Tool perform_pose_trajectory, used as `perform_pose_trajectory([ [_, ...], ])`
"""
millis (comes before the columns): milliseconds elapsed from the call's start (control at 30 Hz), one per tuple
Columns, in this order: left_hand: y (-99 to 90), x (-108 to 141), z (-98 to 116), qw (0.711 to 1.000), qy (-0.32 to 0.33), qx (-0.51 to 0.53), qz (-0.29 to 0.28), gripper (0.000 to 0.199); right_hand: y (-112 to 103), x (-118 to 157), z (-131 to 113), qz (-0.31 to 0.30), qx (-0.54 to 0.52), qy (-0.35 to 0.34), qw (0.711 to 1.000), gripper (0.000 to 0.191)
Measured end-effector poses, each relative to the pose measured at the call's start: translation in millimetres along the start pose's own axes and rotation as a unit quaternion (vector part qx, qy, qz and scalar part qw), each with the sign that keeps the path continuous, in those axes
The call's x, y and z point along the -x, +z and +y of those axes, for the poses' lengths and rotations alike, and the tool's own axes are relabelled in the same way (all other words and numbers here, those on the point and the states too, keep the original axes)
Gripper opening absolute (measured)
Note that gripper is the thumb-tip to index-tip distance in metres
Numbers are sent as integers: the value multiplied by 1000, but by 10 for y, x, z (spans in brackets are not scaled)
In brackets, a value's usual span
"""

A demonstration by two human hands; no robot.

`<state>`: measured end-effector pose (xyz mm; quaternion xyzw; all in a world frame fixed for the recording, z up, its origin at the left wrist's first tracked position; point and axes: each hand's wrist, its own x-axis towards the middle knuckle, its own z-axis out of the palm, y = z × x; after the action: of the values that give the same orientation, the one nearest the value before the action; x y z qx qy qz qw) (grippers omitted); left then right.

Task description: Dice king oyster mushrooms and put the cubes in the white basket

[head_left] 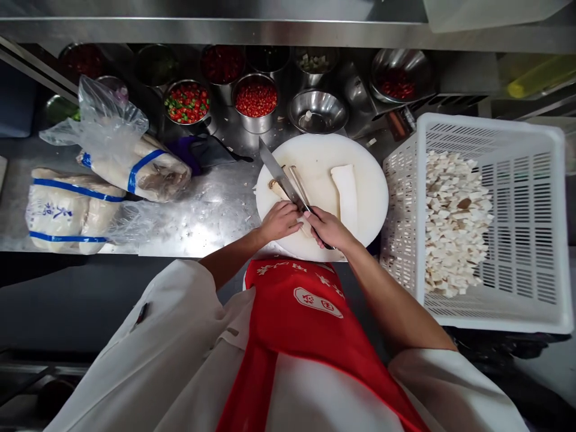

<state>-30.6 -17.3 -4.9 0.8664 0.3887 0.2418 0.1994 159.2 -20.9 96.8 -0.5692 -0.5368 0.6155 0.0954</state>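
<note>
On the round white cutting board, my right hand is closed around the handle of a knife. Its blade slants up and to the left, past the board's edge. My left hand has its fingers bent and pressed onto a king oyster mushroom, close beside the blade. The mushroom lies partly under the knife and fingers. Mushroom slices show just right of the blade. Farther right on the board rests a thick, pale mushroom piece, apart from both hands.
A white plastic basket at the right holds chopped mushroom pieces. Bagged mushrooms lie at the left. Along the back stand bowls of chopped red chillies, mixed chillies and a shallow metal bowl. A steel shelf overhangs them.
</note>
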Motion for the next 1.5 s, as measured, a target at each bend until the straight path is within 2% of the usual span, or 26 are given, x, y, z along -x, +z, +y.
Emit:
perform_pose_trajectory([
  [133,24,2,-8,1000,-1,2,11,27,-85,158,-74,-21,9,13,1000,40],
  [233,15,-2,-25,1000,-6,4,13,26,-171,453,-64,-37,-1,47,998,41],
  [400,23,0,-20,1000,-13,15,-6,25,-296,1093,111,-44,-27,125,991,44],
  [500,27,-3,-35,999,-20,25,-14,23,-240,1232,296,-43,-48,140,988,45],
  [567,20,-7,-50,999,-17,29,-12,22,-120,1161,440,-29,-21,118,992,48],
  [667,-4,-16,-65,1000,-3,28,-3,20,95,938,639,40,63,32,997,54],
  [767,-26,-26,-62,1000,6,23,-2,19,209,799,760,79,85,-34,993,54],
  [900,-74,-48,-57,1000,7,-5,-25,18,199,923,783,92,61,-99,989,54],
  [1000,-196,-133,-109,996,36,-37,-67,23,161,1146,779,138,52,-120,982,54],
  [1100,-396,-368,-216,984,100,-60,-135,38,138,1358,848,199,35,-98,974,56],
  [1167,-503,-627,-267,968,147,-66,-193,52,147,1472,943,240,7,-66,968,58],
  [1233,-522,-948,-255,948,188,-60,-250,61,188,1568,1051,279,-35,-29,959,60],
  [1300,-419,-1295,-171,934,222,-38,-277,57,256,1650,1144,308,-95,13,947,62],
  [1400,-96,-1794,27,930,248,-24,-270,43,375,1740,1223,322,-204,63,922,61],
  [1500,202,-2181,201,909,267,-85,-310,37,452,1788,1247,336,-278,78,897,56],
])
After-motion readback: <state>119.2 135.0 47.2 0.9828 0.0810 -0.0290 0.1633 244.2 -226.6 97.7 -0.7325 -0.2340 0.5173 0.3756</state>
